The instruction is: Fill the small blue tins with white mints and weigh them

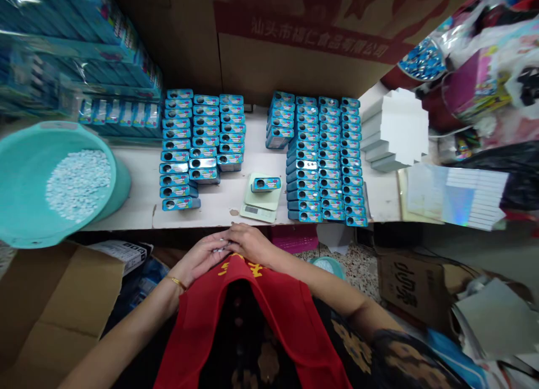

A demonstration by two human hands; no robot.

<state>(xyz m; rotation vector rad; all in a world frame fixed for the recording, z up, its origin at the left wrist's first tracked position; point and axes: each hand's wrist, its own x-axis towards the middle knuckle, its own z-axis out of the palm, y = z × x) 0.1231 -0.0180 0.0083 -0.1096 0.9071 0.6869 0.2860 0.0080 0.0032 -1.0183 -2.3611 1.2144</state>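
Note:
My left hand (199,258) and my right hand (249,243) meet just below the table's front edge, fingers curled together around small white pieces (222,246) held between them. Directly beyond them a small scale (261,200) carries one blue tin (265,183) with a round hole in its lid. Rows of the same blue tins (197,145) stand to the left of the scale and a larger block of blue tins (326,161) to its right. A teal basin (25,170) at the left holds a heap of small white pellets (78,182).
Stacked white boxes (393,132) and shiny flat sheets (458,195) lie at the right. Wrapped blue packs (80,46) pile up at the back left, a big cardboard carton (303,46) behind the table. An open cardboard box (46,310) stands low at the left.

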